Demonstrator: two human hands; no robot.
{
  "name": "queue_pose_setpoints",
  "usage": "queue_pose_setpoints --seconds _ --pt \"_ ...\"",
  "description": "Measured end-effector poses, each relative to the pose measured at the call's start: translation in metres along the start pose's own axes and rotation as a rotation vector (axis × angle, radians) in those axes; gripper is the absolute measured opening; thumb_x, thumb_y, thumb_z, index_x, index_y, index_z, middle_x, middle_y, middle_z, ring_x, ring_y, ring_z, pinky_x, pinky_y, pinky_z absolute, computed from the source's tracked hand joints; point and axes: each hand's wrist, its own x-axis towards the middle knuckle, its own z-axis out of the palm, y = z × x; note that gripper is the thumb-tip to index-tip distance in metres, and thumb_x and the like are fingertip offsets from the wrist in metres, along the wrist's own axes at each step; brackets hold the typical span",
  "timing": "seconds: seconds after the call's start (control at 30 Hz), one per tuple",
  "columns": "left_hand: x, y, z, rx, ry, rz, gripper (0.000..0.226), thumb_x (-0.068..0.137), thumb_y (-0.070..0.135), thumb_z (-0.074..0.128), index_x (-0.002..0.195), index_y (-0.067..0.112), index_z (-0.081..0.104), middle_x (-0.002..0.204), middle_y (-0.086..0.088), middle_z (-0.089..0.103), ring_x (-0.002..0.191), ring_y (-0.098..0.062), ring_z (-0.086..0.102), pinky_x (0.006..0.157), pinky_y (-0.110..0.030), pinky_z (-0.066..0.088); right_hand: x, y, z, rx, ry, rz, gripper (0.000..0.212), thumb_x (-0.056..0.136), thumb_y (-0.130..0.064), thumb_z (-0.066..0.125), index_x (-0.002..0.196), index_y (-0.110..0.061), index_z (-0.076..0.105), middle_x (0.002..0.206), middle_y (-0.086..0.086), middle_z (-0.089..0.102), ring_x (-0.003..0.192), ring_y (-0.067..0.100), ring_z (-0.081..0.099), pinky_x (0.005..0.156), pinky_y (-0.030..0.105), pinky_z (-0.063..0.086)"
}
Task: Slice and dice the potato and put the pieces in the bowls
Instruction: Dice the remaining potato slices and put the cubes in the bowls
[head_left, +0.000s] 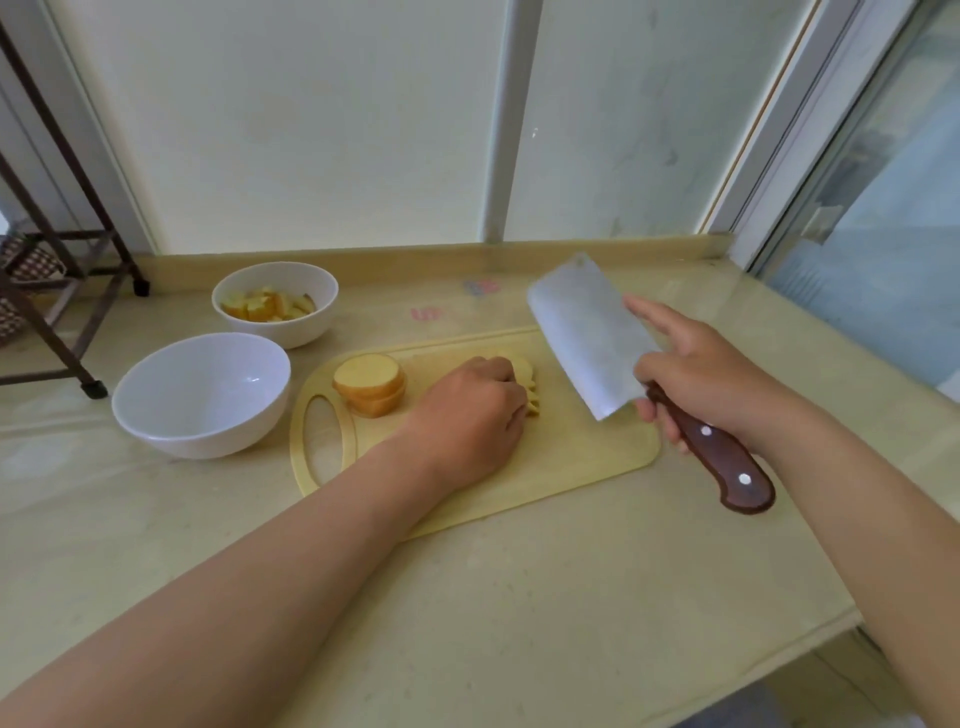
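1. Left fingers (514, 387): curled under, knuckles up, clawed over the cut pieces (531, 387) at mid-board. The tips are hidden beneath the hand. It reads as a pinning hold.
2. Left hand (467, 410): heel down on the cutting board (571, 467), forearm entering from 7 o'clock.
3. Right fingers (660, 421): wrapped tight round the wooden handle of the cleaver (587, 332). The index finger is straight, laid along the far face of the blade.
4. Right hand (701, 374): at 3 o'clock of the left hand. It carries the cleaver raised off the board, blade tip toward 11 o'clock, touching no potato.
5. Potato, whereabouts:
   - The sliced stack (370, 384) sits on the board at 9 o'clock of the left hand, apart from it.
   - The cut pieces lie under the left hand.
   - The diced pieces (267, 306) lie in the far bowl (306, 332), at 10 o'clock of the board.
   - The near bowl (197, 436), just beside the board's handle end at 9 o'clock, shows no potato inside.
6. Step, as I judge it: dicing under way, partway through. One batch is bowled, one is under the hand and the stack is waiting.
7. Next move, as I judge it: bring the blade down beside the left knuckles with the fingertips tucked back, square across the pieces. The main risk is the edge landing near the knuckles.
8. Outward: pale tabletop (519, 597) carries it all. A dark metal rack (62, 249) stands at far 9 o'clock.
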Motion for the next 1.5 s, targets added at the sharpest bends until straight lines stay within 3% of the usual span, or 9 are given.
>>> queue_pose_setpoints --seconds 0.1,0.17,0.23,0.33,0.43,0.7,1.0,1.23,1.5 --pt "0.002 0.002 -0.003 -0.015 -0.021 -0.041 0.014 0.088 0.016 0.06 0.079 0.007 0.064 0.084 -0.008 0.058 0.078 -0.028 0.055 0.069 -0.038 0.049 -0.007 0.026 -0.004 0.068 0.007 0.072 0.079 0.094 -0.001 0.043 0.155 -0.051 0.035 0.062 0.014 0.063 0.042 0.023 0.05 0.043 0.031 0.047" --pt "0.003 0.004 -0.007 -0.029 -0.038 -0.127 0.014 0.088 0.022 0.061 0.095 0.01 0.059 0.098 -0.005 0.054 0.091 -0.025 0.052 0.076 -0.032 0.044 -0.009 0.034 -0.004 0.104 0.0 0.086 0.078 0.095 0.0 0.042 0.154 -0.051 0.036 0.062 0.013 0.062 0.042 0.022 0.049 0.041 0.029 0.046" --pt "0.005 0.003 -0.011 -0.03 -0.086 -0.22 0.032 0.089 0.031 0.06 0.115 0.014 0.05 0.118 -0.004 0.048 0.106 -0.021 0.047 0.086 -0.024 0.037 -0.008 0.035 -0.003 0.131 -0.012 0.086 0.077 0.095 0.001 0.042 0.151 -0.052 0.037 0.061 0.013 0.061 0.041 0.022 0.048 0.04 0.028 0.046" --pt "0.009 0.001 -0.017 -0.046 -0.251 -0.311 0.068 0.092 0.041 0.054 0.149 0.015 0.024 0.154 -0.005 0.028 0.14 -0.022 0.029 0.112 -0.029 0.025 -0.004 0.032 0.004 0.153 -0.054 0.083 0.076 0.096 0.001 0.042 0.15 -0.052 0.037 0.061 0.013 0.06 0.039 0.021 0.047 0.038 0.026 0.044" --pt "0.012 -0.001 -0.017 -0.018 -0.378 -0.299 0.073 0.097 0.043 0.046 0.156 0.019 0.01 0.162 -0.002 0.017 0.148 -0.019 0.016 0.119 -0.031 0.012 -0.001 0.029 0.01 0.161 -0.11 0.085 0.077 0.096 0.001 0.042 0.153 -0.052 0.035 0.062 0.013 0.06 0.04 0.021 0.047 0.038 0.027 0.044" --pt "0.012 -0.004 -0.015 -0.105 -0.287 -0.284 0.063 0.093 0.038 0.056 0.148 0.018 0.033 0.145 0.0 0.045 0.133 -0.021 0.041 0.113 -0.037 0.03 -0.005 0.027 0.019 0.167 -0.199 0.083 0.077 0.098 -0.001 0.043 0.154 -0.052 0.034 0.065 0.015 0.06 0.042 0.022 0.05 0.04 0.029 0.045" --pt "0.013 -0.001 -0.017 -0.075 -0.327 -0.24 0.058 0.094 0.037 0.054 0.147 0.024 0.037 0.132 0.001 0.05 0.122 -0.024 0.042 0.108 -0.04 0.033 -0.009 0.031 0.015 0.188 -0.209 0.094 0.076 0.098 -0.001 0.045 0.154 -0.052 0.036 0.066 0.016 0.06 0.042 0.023 0.049 0.041 0.028 0.045" --pt "0.017 0.011 -0.025 -0.059 -0.348 -0.251 0.044 0.089 0.045 0.06 0.125 0.019 0.058 0.109 -0.001 0.053 0.1 -0.02 0.054 0.09 -0.037 0.047 -0.005 0.025 0.008 0.146 -0.313 0.079 0.076 0.099 0.001 0.045 0.154 -0.051 0.037 0.065 0.018 0.06 0.038 0.023 0.048 0.038 0.026 0.044" --pt "0.013 0.035 -0.02 0.174 -0.254 -0.314 0.042 0.089 0.059 0.052 0.088 0.017 0.047 0.088 0.002 0.051 0.081 -0.02 0.05 0.063 -0.033 0.038 0.017 0.002 -0.014 -0.081 -0.415 -0.001 0.081 0.1 0.001 0.046 0.154 -0.058 0.032 0.064 0.016 0.063 0.038 0.024 0.051 0.04 0.029 0.048"
